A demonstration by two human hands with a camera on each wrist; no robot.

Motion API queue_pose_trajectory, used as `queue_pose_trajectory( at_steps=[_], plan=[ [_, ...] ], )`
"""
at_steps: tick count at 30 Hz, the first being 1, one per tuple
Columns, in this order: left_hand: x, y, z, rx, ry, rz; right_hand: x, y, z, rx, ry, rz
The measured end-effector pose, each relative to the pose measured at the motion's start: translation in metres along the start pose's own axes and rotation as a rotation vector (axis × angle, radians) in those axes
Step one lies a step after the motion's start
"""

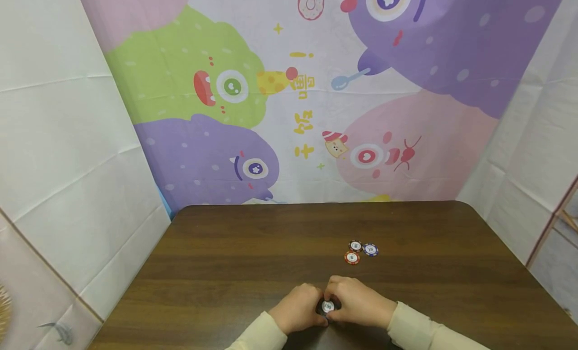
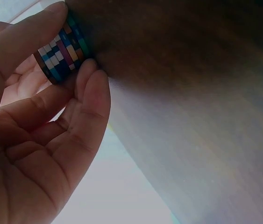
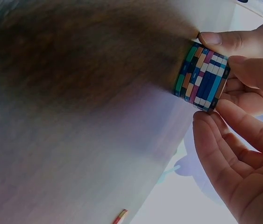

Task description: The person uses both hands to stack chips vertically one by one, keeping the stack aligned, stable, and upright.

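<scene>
A short stack of poker chips (image 1: 327, 306) stands on the table near its front, a chip marked 100 on top. My left hand (image 1: 295, 307) holds the stack from the left, thumb and fingers curled about it. From the right, my right hand (image 1: 358, 302) grips the same stack between thumb and fingers. Both wrist views show the side of the stack: chip edges (image 2: 61, 53) in the left one, and striped layers in green, orange, purple, white and blue (image 3: 202, 77) in the right one. Parts of the stack are hidden by fingers.
Beyond the right hand, three loose chips lie flat close together on the brown wooden table (image 1: 244, 249): a black one (image 1: 355, 246), a blue one (image 1: 371, 249) and a red one (image 1: 352, 258). A cartoon-printed cloth (image 1: 307, 179) hangs behind the table's far edge.
</scene>
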State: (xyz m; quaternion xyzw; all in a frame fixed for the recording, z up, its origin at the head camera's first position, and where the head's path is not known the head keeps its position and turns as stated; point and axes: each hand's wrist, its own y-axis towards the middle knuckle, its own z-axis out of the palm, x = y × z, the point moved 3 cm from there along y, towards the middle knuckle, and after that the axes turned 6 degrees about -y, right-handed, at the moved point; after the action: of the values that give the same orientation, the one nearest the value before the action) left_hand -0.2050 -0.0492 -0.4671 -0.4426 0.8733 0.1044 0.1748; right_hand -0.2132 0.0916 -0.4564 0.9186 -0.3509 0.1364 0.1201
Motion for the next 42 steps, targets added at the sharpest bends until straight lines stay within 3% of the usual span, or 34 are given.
queue_pose_trajectory(
  at_steps=[14,22,32,42],
  plan=[
    [0.002,0.001,0.002,-0.003,-0.006,0.001,-0.002,-0.001,-0.002,-0.002,0.028,-0.002],
    [0.001,0.001,0.002,0.011,0.022,-0.029,-0.011,-0.005,-0.017,-0.032,0.050,0.058],
    [0.001,0.001,0.000,-0.011,0.066,-0.016,-0.045,-0.006,-0.038,-0.141,-0.099,0.146],
    [0.002,0.001,0.001,-0.021,0.078,-0.009,-0.088,-0.008,-0.057,-0.193,-0.149,0.301]
  ],
)
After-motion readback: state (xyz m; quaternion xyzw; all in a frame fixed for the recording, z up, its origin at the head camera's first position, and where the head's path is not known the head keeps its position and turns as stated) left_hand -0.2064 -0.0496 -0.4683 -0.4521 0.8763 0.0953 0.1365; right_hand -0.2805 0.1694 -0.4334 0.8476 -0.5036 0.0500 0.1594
